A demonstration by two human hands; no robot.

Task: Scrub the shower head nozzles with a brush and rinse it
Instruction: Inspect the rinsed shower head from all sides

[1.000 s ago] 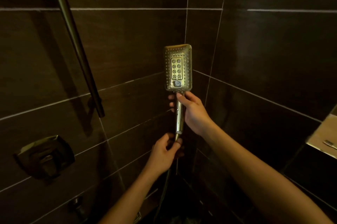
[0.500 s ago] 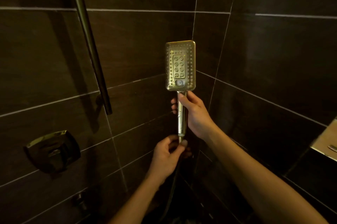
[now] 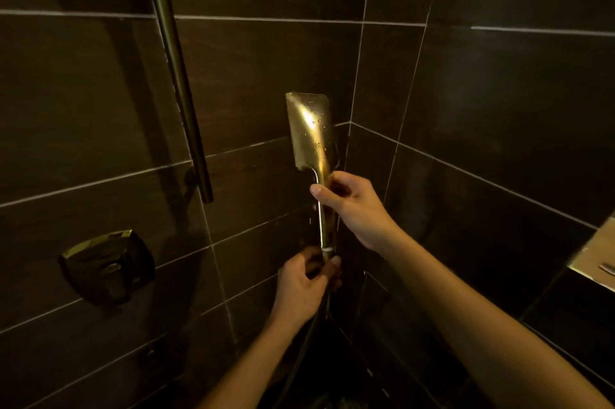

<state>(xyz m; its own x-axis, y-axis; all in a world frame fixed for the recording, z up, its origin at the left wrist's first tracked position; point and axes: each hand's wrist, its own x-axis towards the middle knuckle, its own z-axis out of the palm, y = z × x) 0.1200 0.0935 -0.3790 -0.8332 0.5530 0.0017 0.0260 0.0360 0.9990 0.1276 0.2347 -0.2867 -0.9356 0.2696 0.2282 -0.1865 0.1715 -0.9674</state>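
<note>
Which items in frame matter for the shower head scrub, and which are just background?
In the job:
shower head, back side facing the camera
right hand gripping its handle
left hand at the hose joint
hose

Background:
slide rail
valve handle
wall niche

No brush in view.

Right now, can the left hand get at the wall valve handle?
Probably not yet: the left hand is gripping the shower head base. Once released, the valve handle lies unobstructed to its left.
</note>
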